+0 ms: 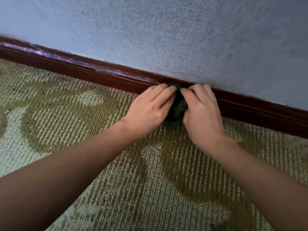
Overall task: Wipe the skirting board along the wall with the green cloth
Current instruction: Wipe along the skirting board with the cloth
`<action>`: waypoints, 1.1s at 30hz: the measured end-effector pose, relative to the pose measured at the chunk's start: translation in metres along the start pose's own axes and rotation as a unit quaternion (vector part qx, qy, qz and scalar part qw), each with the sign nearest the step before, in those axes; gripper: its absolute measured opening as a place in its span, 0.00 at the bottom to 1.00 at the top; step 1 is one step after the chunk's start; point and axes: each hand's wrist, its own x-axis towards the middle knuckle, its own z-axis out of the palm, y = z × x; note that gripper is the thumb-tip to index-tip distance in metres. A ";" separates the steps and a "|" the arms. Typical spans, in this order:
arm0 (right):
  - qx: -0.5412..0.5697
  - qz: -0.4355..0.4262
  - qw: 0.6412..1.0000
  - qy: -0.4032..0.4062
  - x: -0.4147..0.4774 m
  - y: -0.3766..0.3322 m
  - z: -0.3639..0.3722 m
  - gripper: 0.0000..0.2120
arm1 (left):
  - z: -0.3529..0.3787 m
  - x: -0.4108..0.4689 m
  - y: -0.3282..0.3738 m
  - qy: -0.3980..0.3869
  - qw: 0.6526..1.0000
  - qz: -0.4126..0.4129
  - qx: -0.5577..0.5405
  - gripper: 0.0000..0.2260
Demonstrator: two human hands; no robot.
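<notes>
A dark reddish-brown wooden skirting board (83, 70), streaked pale purple, separates grey-blue woven-textured wall covering (166, 30) above it from ribbed olive-and-cream carpet (66, 114) below; a bunched dark green cloth (176, 110) sits against it.

- No writing, label, brand, number or sign can be read: none on the wall (183, 39), the skirting board (83, 70), the carpet (116, 180) or the green cloth (176, 110).

A carpeted indoor room is showing: patterned carpet (66, 105) is meeting a dark skirting board (83, 69) beneath textured wallpaper (183, 39).
</notes>
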 end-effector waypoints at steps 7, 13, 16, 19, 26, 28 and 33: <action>-0.002 0.005 0.999 -0.043 0.001 -0.007 0.002 0.20 | -0.010 -0.002 -0.010 -0.023 0.999 -0.001 0.024 0.11; -0.005 -0.010 0.996 -0.085 0.016 -0.022 0.011 0.19 | -0.015 -0.016 -0.025 -0.029 0.998 -0.047 0.038 0.11; -0.026 -0.022 0.994 -0.104 0.015 -0.017 0.005 0.20 | -0.012 -0.015 -0.022 -0.033 0.997 -0.060 0.030 0.13; -0.027 -0.014 0.993 -0.111 0.013 -0.012 0.001 0.22 | -0.013 -0.013 -0.023 -0.039 0.997 -0.060 0.020 0.13; 0.056 0.036 0.996 -0.058 0.015 -0.012 -0.004 0.19 | -0.017 -0.008 -0.028 -0.001 0.998 -0.056 0.016 0.09; 0.069 0.040 0.996 -0.043 0.013 -0.012 -0.005 0.19 | -0.019 -0.007 -0.029 0.011 0.998 -0.050 0.026 0.08; 0.042 -0.022 0.999 -0.017 0.008 -0.006 -0.006 0.20 | -0.020 -0.003 -0.029 0.012 0.998 -0.054 0.035 0.07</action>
